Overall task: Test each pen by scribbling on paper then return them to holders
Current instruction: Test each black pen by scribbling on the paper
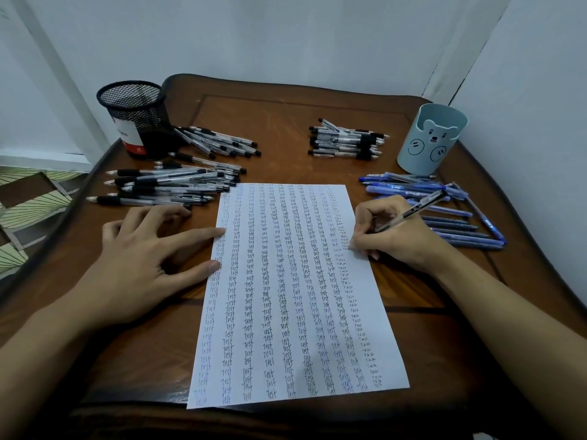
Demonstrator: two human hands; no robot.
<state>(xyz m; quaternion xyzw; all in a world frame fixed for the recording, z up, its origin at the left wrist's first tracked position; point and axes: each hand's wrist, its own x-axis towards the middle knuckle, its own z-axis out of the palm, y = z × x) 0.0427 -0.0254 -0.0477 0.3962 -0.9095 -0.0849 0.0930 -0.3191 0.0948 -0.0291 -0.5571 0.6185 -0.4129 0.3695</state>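
Note:
A white sheet of paper (295,344) lies in the middle of the table, filled with columns of the word "test". My right hand (400,233) grips a clear pen (416,209) with its tip on the paper's right margin. My left hand (143,258) lies flat, with index finger and thumb pressing the paper's left edge. A black mesh holder (136,119) stands at the back left. At the back right stands a light blue bear holder (430,138).
Black-grip pens lie in piles at the left (168,185), behind them (219,142) and at the back centre (346,142). Blue pens (438,211) lie at the right, beyond my right hand. The brown wooden table (270,122) stands against white walls.

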